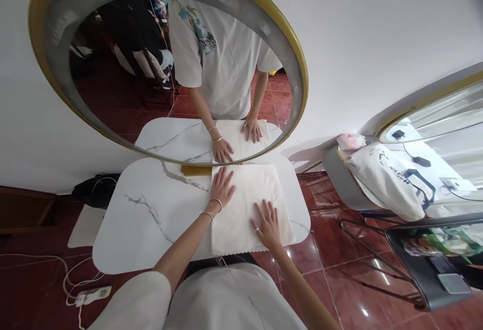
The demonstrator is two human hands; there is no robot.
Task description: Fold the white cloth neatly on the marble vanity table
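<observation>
A folded white cloth lies on the right half of a white marble table. My left hand rests flat on the cloth's far left corner, fingers spread, with bracelets at the wrist. On the near right part of the cloth lies my right hand, also flat, fingers stretched out, a ring on one finger. Neither hand grips anything.
A round gold-framed mirror hangs on the white wall behind the table and reflects me and the cloth. A white bag lies on a counter to the right. Cables and a power strip lie on the red tiled floor at left.
</observation>
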